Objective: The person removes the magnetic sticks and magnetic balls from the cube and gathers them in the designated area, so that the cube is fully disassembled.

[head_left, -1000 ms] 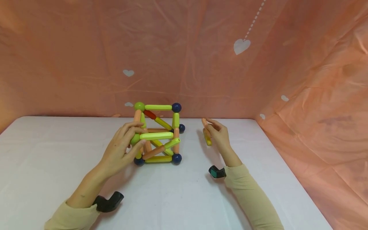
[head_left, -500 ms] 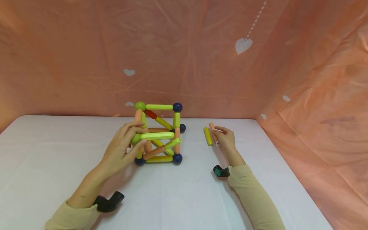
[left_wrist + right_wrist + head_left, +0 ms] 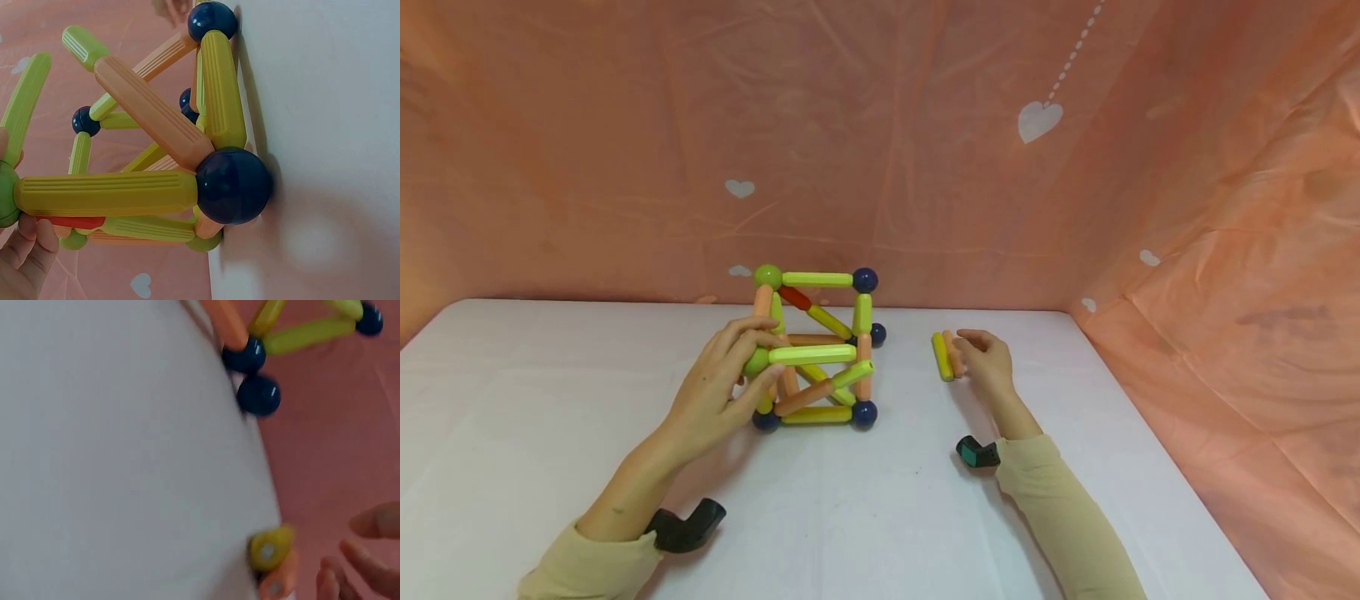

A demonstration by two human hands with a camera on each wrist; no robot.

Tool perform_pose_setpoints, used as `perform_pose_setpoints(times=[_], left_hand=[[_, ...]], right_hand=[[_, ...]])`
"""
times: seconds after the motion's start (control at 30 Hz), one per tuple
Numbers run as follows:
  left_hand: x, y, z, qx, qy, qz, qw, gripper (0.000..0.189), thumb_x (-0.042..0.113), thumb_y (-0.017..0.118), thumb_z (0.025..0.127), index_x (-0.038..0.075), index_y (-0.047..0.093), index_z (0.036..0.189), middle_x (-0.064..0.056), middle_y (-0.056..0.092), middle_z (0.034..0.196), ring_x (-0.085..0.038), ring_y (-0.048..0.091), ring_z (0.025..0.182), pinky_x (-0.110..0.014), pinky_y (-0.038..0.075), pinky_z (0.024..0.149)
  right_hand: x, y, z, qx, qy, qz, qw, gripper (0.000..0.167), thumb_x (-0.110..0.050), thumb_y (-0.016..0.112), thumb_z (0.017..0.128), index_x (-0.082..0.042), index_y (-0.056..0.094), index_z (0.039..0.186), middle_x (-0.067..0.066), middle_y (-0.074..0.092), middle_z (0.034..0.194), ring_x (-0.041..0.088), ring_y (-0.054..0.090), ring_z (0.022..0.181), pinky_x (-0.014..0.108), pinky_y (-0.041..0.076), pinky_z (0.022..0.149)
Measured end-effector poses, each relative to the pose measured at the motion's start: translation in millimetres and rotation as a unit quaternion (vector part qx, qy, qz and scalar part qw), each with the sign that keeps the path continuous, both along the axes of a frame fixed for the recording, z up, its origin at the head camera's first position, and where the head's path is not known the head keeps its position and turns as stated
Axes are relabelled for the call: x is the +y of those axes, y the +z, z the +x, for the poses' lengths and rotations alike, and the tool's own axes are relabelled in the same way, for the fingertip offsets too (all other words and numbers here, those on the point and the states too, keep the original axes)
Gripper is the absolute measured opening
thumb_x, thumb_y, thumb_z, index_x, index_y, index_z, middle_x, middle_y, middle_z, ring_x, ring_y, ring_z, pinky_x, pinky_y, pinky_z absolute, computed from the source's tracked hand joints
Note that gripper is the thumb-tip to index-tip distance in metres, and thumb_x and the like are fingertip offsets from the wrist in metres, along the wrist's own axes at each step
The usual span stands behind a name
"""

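Note:
My left hand [image 3: 707, 396] holds the green ball [image 3: 756, 362] at the near upper corner of a frame built from magnetic sticks and balls. A lime stick [image 3: 812, 355] runs right from that ball, its right end loose-looking beside the frame. In the left wrist view, a yellow stick [image 3: 106, 194] joins the green ball to a dark blue ball [image 3: 234, 185] on the table. My right hand [image 3: 990, 367] hovers beside an orange stick [image 3: 951, 343], which lies alongside a yellow stick [image 3: 941, 357]. In the right wrist view its fingers [image 3: 375, 522] are spread apart from both sticks.
The white table [image 3: 850, 517] ends at an orange curtain [image 3: 880, 150] behind and to the right. One dark blue ball [image 3: 259, 395] sits at the frame's back right. A black wrist camera [image 3: 685, 527] juts from the left wrist, another wrist camera [image 3: 977, 452] from the right.
My right hand has moved right and down with the orange stick, laid it beside the yellow stick and let go. The left hand keeps its hold on the green ball.

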State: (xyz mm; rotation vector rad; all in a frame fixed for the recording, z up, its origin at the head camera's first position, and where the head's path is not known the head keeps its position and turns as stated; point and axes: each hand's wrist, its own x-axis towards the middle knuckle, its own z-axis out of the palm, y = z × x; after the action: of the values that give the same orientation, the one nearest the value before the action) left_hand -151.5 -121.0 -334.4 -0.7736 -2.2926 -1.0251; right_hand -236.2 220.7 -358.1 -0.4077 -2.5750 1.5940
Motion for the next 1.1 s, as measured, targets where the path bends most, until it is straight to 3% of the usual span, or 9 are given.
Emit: perform_pose_setpoints(times=[0.2, 0.3, 0.5, 0.77, 1.1], left_hand=[[0.4, -0.3, -0.6, 0.003, 0.002, 0.0, 1.0, 0.021, 0.011, 0.063, 0.092, 0.007, 0.06, 0.112, -0.013, 0.054, 0.13, -0.027, 0.05, 0.113, -0.028, 0.043, 0.067], [0.7, -0.6, -1.5, 0.002, 0.002, -0.001, 1.0, 0.021, 0.012, 0.063, 0.092, 0.007, 0.06, 0.112, -0.013, 0.053, 0.13, -0.027, 0.049, 0.113, -0.028, 0.043, 0.068], [1.8, -1.1, -2.6, -0.005, -0.001, -0.001, 1.0, 0.021, 0.012, 0.062, 0.093, 0.007, 0.059, 0.114, -0.012, 0.052, 0.132, -0.027, 0.048, 0.113, -0.028, 0.044, 0.068], [3.2, -1.7, -2.7, -0.013, 0.001, -0.002, 0.9999, 0.021, 0.012, 0.062, 0.093, 0.007, 0.059, 0.114, -0.011, 0.052, 0.133, -0.025, 0.048, 0.111, -0.029, 0.044, 0.069], [4.9, -2.3, -3.9, -0.011, 0.0, -0.004, 0.9999, 0.023, 0.009, 0.063, 0.091, 0.008, 0.059, 0.113, -0.011, 0.051, 0.133, -0.025, 0.048, 0.109, -0.031, 0.045, 0.069]], right_hand=[[-27, 19.1, 10.8, 0.077, 0.059, -0.052, 0.9939, 0.03, -0.019, 0.062, 0.093, -0.001, 0.066, 0.115, 0.01, 0.068, 0.106, 0.013, 0.06, 0.088, 0.017, 0.048, 0.072], [-42, 27.7, 17.7, 0.089, 0.107, -0.079, 0.9872, 0.029, -0.021, 0.063, 0.093, -0.002, 0.066, 0.114, 0.007, 0.069, 0.102, 0.014, 0.062, 0.087, 0.023, 0.051, 0.074], [-62, 35.6, 31.7, 0.094, 0.184, -0.106, 0.9727, 0.026, -0.019, 0.061, 0.095, -0.002, 0.066, 0.115, 0.014, 0.068, 0.107, 0.013, 0.066, 0.088, 0.037, 0.054, 0.079], [-76, 36.8, 46.9, 0.113, 0.252, -0.138, 0.9511, 0.028, -0.013, 0.059, 0.096, 0.005, 0.063, 0.117, 0.023, 0.065, 0.112, 0.009, 0.065, 0.087, 0.034, 0.054, 0.076], [-90, 38.9, 52.4, 0.136, 0.332, -0.107, 0.9273, 0.032, -0.012, 0.066, 0.09, -0.001, 0.064, 0.12, 0.012, 0.067, 0.109, 0.014, 0.059, 0.095, 0.025, 0.05, 0.081]])
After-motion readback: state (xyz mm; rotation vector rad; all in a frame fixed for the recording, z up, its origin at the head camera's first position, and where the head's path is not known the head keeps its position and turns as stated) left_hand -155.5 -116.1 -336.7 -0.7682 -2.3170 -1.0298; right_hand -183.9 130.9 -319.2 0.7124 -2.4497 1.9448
